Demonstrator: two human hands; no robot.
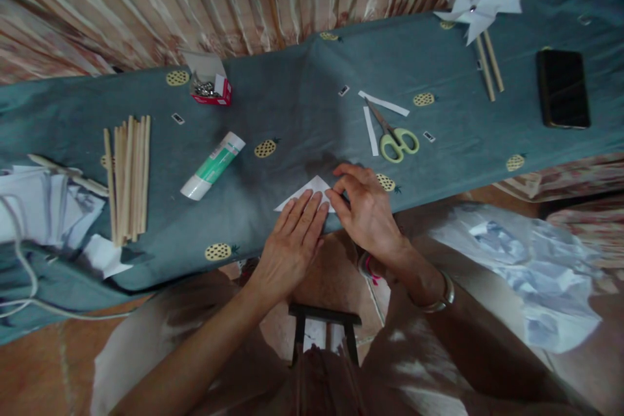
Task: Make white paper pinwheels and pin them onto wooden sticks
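A white piece of paper (318, 185), folded into a triangle, lies near the front edge of the cloth-covered table. My left hand (297, 240) rests flat on it, fingers stretched out and pressing it down. At the triangle's right corner my right hand (368, 208) has its thumb and forefinger closed on the paper's edge; the corner itself is hidden under the fingers. Beyond my right hand lie green-handled scissors (391, 136) and two cut paper strips (387, 104). To the left of the paper is a green and white glue stick (213, 166).
On the left are wooden sticks (129, 182), stacked papers (43, 208), a white cable (29, 266) and an open box of metal pins (212, 88). A paper pinwheel (480, 6) and a phone (563, 88) lie at right. A plastic bag (531, 273) sits below the table.
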